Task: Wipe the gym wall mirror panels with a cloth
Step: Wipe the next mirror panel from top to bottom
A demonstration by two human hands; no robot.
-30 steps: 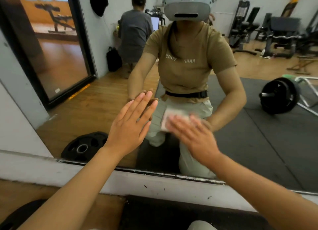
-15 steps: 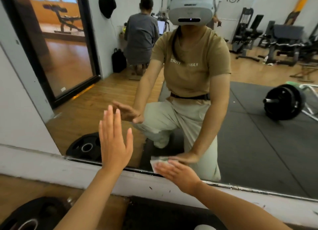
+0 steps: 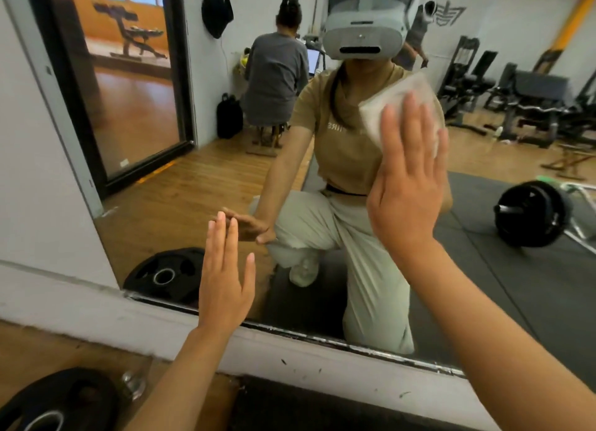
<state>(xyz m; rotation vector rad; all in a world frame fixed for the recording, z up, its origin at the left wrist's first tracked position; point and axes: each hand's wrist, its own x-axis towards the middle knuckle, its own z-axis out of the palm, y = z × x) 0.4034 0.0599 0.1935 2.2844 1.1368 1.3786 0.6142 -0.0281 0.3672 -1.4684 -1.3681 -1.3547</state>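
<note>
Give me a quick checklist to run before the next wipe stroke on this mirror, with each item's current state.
1. Cloth under the wiping hand: ok. The right hand presses the white cloth flat against the mirror with straight fingers.
2. Cloth spread out, not bunched: ok, it shows flat beyond the fingertips.
3. Left hand out of the wiping path: ok, open and lower, to the left.
4. Left hand touching the glass: cannot tell.
5. Floor near the knees free of obstacles: not ok, a weight plate lies at lower left.
6. Glass already clean here: cannot tell.
</note>
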